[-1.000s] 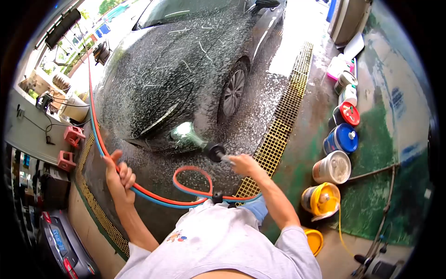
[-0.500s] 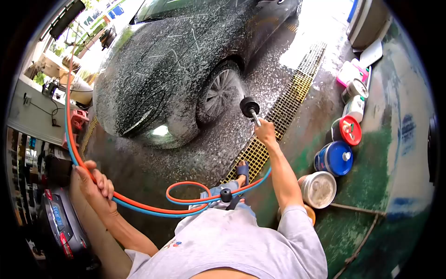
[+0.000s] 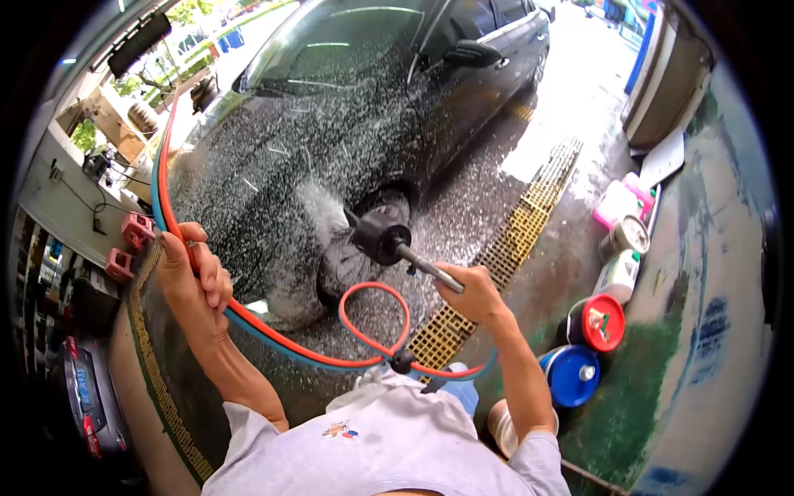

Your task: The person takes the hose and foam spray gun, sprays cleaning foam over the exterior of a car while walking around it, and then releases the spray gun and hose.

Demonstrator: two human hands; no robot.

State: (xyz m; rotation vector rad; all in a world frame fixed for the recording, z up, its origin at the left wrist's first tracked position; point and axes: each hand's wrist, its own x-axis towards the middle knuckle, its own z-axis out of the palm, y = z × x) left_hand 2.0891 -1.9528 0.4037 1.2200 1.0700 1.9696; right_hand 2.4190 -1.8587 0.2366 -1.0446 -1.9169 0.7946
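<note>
My right hand (image 3: 473, 293) is closed around the metal tube of a spray gun (image 3: 385, 238) with a wide black head. White spray fans out from its nozzle onto the front fender of a dark car (image 3: 463, 103) speckled with foam. The front wheel (image 3: 343, 269) is partly hidden behind the gun's head. At the left, my left hand (image 3: 194, 277) has its fingers wrapped round a paired red and blue hose (image 3: 285, 339). That hose loops before my waist, where a black ball-shaped piece (image 3: 402, 361) sits on it.
Yellow floor grating (image 3: 529, 219) runs beside the car. Along the right wall stand a blue-lidded bucket (image 3: 571, 374), a red-lidded bucket (image 3: 602, 322) and several other containers. Pink blocks (image 3: 136, 230) lie at the left, and another car (image 3: 87, 393) shows at lower left.
The view has shifted, showing more of the car's windshield and side. The spray gun has moved left and its spray has gone from the wheel to the fender. Both hands keep their holds.
</note>
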